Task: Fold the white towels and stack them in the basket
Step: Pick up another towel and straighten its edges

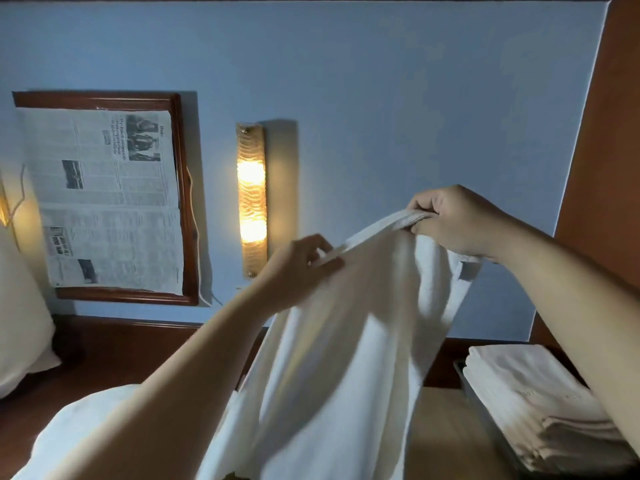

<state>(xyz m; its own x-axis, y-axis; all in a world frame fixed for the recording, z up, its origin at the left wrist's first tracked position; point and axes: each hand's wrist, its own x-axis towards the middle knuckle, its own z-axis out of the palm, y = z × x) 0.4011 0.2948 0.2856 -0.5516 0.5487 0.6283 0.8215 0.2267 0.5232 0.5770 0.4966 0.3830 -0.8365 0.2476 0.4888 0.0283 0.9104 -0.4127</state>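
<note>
A lamp [251, 200] glows yellow on the blue wall [398, 98]. Beside it hangs a brown frame [180, 188] with a newspaper [104, 202] over it. A pillow [20, 327] sits far left.

White towel [332, 341]; pale blue wall [381, 98]; dark wood frame [180, 202]; amber rippled lamp [251, 199].
</note>
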